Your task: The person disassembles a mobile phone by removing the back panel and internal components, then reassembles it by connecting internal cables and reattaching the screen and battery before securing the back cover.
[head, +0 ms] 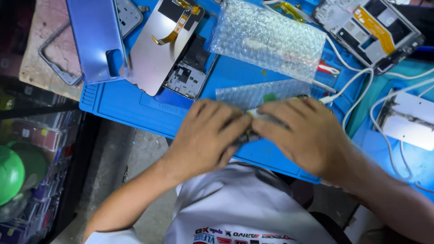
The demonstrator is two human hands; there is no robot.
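A small dark part [247, 134], mostly hidden, is pinched between the left hand [205, 135] and the right hand [300, 133], whose fingertips are pressed together over the near edge of a blue rubber mat [149, 108] on the bench; its exact shape cannot be told. Just beyond the knuckles, two crinkled bubble-wrap pieces are seen: a flat strip [262, 92] and a larger pouch [269, 38]. Three opened phone pieces lie farther out: a glossy blue back cover [97, 40], a metallic screen panel with an orange ribbon cable [162, 40], and a frame with exposed circuitry [368, 29]. White cables [357, 86] are looped at the right, beside a white rectangular module [409, 119].
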